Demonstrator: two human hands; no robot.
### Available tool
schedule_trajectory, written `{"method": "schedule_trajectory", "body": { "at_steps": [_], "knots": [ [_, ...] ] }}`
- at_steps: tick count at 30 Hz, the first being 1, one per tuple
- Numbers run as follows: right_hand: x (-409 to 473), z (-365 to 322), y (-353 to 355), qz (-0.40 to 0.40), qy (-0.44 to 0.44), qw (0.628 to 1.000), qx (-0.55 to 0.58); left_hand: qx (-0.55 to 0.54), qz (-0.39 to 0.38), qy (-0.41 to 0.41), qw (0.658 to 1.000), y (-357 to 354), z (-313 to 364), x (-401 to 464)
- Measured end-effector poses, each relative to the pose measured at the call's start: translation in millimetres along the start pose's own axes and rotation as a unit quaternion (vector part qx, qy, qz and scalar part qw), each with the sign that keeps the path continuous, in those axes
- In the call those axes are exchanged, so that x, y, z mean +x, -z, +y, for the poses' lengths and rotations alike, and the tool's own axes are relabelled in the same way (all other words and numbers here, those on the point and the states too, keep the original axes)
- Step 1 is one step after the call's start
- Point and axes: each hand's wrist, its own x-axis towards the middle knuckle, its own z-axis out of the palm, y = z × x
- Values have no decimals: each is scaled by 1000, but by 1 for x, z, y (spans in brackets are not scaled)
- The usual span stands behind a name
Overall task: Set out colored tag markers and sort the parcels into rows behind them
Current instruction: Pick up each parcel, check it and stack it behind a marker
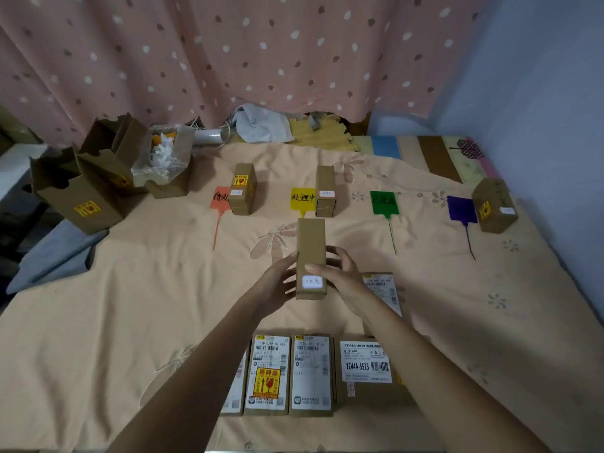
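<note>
I hold a long brown parcel (310, 250) with a small white label over the middle of the bed. My left hand (277, 282) grips its left side and my right hand (340, 273) grips its right side. Four tag markers lie in a row further back: orange (218, 197), yellow (303, 198), green (384, 203) and purple (461, 209). One parcel (242, 188) stands at the orange tag, one (326, 190) at the yellow tag, and one (495, 205) beside the purple tag. Several labelled parcels (310, 374) lie in a row near me.
Open cardboard boxes (81, 191) and a box with a plastic bag of tags (163, 155) stand at the back left. A dotted pink curtain (228, 53) hangs behind the bed. A blue wall (539, 109) borders the right side. A parcel (384, 289) lies under my right wrist.
</note>
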Motion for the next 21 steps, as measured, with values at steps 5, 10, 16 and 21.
{"method": "schedule_trajectory", "body": {
  "at_steps": [5,10,16,21],
  "knots": [
    [-7,-33,0,-21,37,999,23,48,-49,-67,995,-15,25,-10],
    [-14,-56,9,-38,48,996,64,46,-50,-119,991,-27,38,-15],
    [-17,-66,24,-50,41,996,66,40,-35,-119,991,-40,39,-13],
    [-25,-61,48,-5,30,998,64,9,-50,-88,995,-60,23,4]
  ]
}}
